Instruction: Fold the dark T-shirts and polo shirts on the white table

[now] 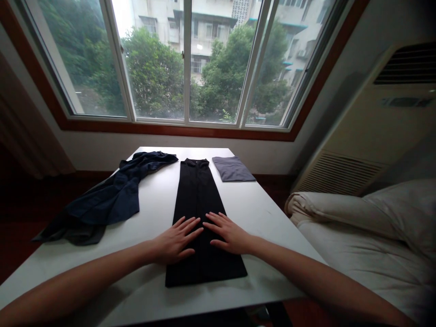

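"Where's the black garment point(197, 195)?"
"Flat on the worktop point(262, 220), left hand point(177, 240) and right hand point(231, 235) spread wide on it."
"Around it?"
"Navy garment point(116, 195) to its left, grey cloth point(233, 169) to its right."

- The black piece of clothing point(198, 195) is dark all over, with a collar point(195, 162) at one end.
- It is folded into a long, thin shape with straight sides.
- It lies flat and looks smooth, with no big wrinkles.
- A thin line runs down its middle from the collar.
- It lies on the white table point(272, 227), around the middle.
- The collar end is at the far side, and it sticks up a little.
- The other end is straight and is close to the table's near edge.
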A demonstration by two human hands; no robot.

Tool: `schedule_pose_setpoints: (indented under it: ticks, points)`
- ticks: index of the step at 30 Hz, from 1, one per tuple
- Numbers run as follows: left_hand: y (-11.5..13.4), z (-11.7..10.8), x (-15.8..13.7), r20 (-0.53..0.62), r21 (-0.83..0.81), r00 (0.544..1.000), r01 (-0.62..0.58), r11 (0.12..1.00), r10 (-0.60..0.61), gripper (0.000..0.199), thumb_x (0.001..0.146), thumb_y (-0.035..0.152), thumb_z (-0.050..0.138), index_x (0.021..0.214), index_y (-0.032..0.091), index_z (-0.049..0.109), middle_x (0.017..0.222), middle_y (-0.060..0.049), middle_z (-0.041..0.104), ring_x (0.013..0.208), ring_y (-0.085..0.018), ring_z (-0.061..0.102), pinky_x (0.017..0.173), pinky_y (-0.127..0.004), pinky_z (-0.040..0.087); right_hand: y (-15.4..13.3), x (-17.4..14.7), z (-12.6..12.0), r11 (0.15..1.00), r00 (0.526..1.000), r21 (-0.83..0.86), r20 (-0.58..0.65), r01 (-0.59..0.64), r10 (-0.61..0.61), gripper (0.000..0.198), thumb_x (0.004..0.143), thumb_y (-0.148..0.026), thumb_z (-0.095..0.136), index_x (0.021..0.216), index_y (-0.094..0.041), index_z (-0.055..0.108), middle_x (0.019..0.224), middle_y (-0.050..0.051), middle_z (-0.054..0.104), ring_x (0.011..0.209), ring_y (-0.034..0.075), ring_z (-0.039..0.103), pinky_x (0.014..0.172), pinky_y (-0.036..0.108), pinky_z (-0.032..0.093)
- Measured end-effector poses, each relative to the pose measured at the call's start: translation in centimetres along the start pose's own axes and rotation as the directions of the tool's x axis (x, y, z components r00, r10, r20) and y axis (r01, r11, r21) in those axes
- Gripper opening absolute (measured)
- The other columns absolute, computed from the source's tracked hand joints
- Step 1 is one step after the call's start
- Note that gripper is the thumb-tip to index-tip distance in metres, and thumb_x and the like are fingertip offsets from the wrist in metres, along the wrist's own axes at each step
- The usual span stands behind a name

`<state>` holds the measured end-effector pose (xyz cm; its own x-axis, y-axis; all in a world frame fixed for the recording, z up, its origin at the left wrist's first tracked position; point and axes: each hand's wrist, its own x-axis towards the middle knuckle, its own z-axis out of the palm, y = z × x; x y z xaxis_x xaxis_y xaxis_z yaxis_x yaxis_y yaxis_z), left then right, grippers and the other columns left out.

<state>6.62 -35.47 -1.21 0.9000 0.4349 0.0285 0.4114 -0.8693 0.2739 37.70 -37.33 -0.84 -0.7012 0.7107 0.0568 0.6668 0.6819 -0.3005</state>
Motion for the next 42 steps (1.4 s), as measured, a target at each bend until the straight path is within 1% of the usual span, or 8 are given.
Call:
schedule_pose_setpoints:
  ticks: [12,15,19,22,25,30,34,42]
  points:
    - [7.4,-3.3,-1.6,0.177,-0.259,0.940,-0.241,0.936,0.291,0.079,0.102,0.052,0.056,0.170,0.032,0.022,0.176,-0.008,0.016,0.162,-0.035,0.017,0.131,-0.063,0.012,4.5,-3.9,-0.9,0.997,0.981,-0.036,-0.180,-0.073,0.065,0.051,0.106,-0.030,0.049,0.157,-0.027,0.050,0.164,0.012,0.043,0.152,0.029,0.040,0.125,0.055,0.036]
    - [6.3,-4.5,-1.3,0.125,-0.262,0.953,-0.238,0.935,0.277,0.067,0.102,0.037,0.057,0.165,0.037,0.035,0.173,-0.002,0.030,0.160,-0.031,0.026,0.132,-0.060,0.015,4.0,-5.5,-1.6,0.999,0.990,0.011,-0.136,-0.046,0.047,0.055,0.104,-0.027,0.052,0.159,-0.029,0.049,0.167,0.010,0.038,0.154,0.028,0.038,0.126,0.054,0.035]
    - [1.1,-5.5,-1.7,-0.056,-0.183,0.997,-0.069,0.981,0.059,0.071,0.088,0.010,0.053,0.153,0.038,0.054,0.167,0.004,0.042,0.159,-0.028,0.030,0.132,-0.054,0.025,1.5,-7.1,-2.2,0.998,0.998,0.067,-0.053,0.018,-0.014,0.070,0.095,-0.033,0.066,0.162,-0.032,0.044,0.170,0.009,0.032,0.157,0.031,0.032,0.128,0.056,0.028]
    - [-3.0,-5.4,-2.9,-0.099,-0.146,0.992,0.069,0.987,-0.084,0.079,0.078,0.004,0.052,0.150,0.037,0.056,0.168,0.004,0.039,0.160,-0.026,0.027,0.130,-0.050,0.031,-0.3,-7.3,-2.0,0.995,0.998,0.069,-0.019,0.066,-0.065,0.079,0.089,-0.034,0.070,0.163,-0.032,0.043,0.172,0.009,0.028,0.159,0.034,0.027,0.129,0.060,0.021]
    - [-5.2,-4.8,-3.9,-0.049,-0.114,0.987,0.144,0.983,-0.150,0.086,0.078,0.007,0.057,0.158,0.036,0.047,0.173,0.002,0.030,0.161,-0.029,0.023,0.130,-0.052,0.030,-1.1,-6.8,-1.4,0.996,0.996,0.024,-0.041,0.084,-0.083,0.076,0.087,-0.030,0.070,0.159,-0.031,0.049,0.171,0.009,0.030,0.159,0.034,0.027,0.129,0.061,0.018]
    - [-4.6,-3.5,-4.0,0.005,-0.103,0.994,0.105,0.989,-0.105,0.089,0.087,0.032,0.072,0.166,0.040,0.033,0.176,-0.002,0.021,0.162,-0.036,0.018,0.130,-0.057,0.025,-0.8,-5.7,-0.6,0.994,0.992,0.027,-0.069,0.108,-0.106,0.063,0.091,-0.028,0.065,0.153,-0.026,0.057,0.160,0.011,0.049,0.149,0.029,0.045,0.127,0.054,0.031]
    - [-2.6,-3.1,-3.2,-0.035,-0.078,0.999,0.000,0.997,-0.002,0.091,0.084,0.035,0.075,0.165,0.043,0.034,0.176,0.000,0.019,0.162,-0.037,0.018,0.131,-0.060,0.018,-0.4,-4.7,-0.7,0.992,0.988,0.072,-0.123,0.099,-0.089,0.055,0.094,-0.030,0.062,0.149,-0.026,0.061,0.154,0.012,0.056,0.142,0.029,0.052,0.120,0.050,0.042]
    - [-1.4,-3.4,-1.7,-0.031,-0.091,0.983,-0.184,0.979,0.182,0.086,0.076,0.036,0.079,0.157,0.038,0.049,0.168,-0.005,0.041,0.152,-0.039,0.039,0.130,-0.062,0.022,-0.1,-3.0,-2.3,0.973,0.973,0.039,-0.063,0.225,-0.223,0.069,0.087,-0.041,0.073,0.153,-0.028,0.057,0.159,0.013,0.050,0.143,0.034,0.050,0.119,0.056,0.039]
